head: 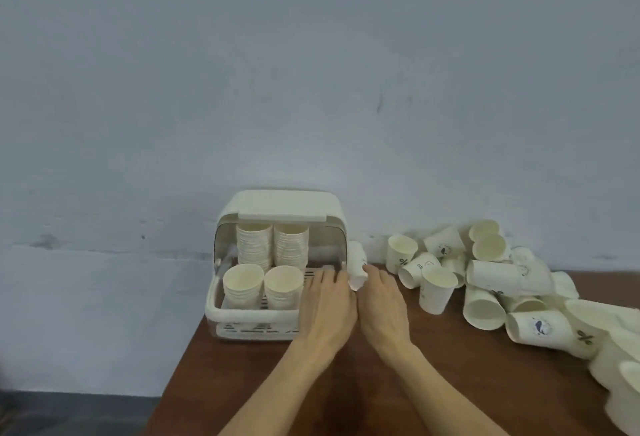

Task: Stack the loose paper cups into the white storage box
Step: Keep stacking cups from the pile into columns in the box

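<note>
White storage box, centre of the frame, lid raised: you have four nested columns inside, two tall at the back, two shorter in front.

Loose paper cups, right of the frame on the table: a large tumbled heap, so by this count the greater part is left to you.

Your left hand: flat over the box's front right corner, fingers spread, holding nothing.

Your right hand: fingertips against a tipped cup just beside the box's right wall; whether it grips the cup cannot be told.
</note>
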The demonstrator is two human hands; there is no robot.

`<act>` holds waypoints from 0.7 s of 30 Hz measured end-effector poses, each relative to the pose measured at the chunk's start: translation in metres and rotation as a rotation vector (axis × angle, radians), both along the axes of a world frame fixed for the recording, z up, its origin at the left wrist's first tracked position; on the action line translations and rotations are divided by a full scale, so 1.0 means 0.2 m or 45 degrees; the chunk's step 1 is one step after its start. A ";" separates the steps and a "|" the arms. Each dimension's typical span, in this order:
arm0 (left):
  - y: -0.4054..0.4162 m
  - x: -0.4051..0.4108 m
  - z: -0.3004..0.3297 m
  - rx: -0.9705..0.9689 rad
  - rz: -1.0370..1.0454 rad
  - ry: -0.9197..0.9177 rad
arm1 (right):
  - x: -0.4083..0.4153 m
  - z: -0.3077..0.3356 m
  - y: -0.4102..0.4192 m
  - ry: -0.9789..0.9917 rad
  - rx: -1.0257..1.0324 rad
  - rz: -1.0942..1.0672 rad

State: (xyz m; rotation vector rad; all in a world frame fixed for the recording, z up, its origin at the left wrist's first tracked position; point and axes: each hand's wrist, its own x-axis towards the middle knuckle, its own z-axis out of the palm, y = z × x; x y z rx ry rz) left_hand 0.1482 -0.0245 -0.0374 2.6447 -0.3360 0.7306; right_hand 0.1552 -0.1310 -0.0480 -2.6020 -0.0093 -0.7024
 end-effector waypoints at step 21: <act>-0.17 0.29 -0.15 0.137 0.009 0.114 | 0.57 -0.34 -0.12 0.403 -0.155 -0.262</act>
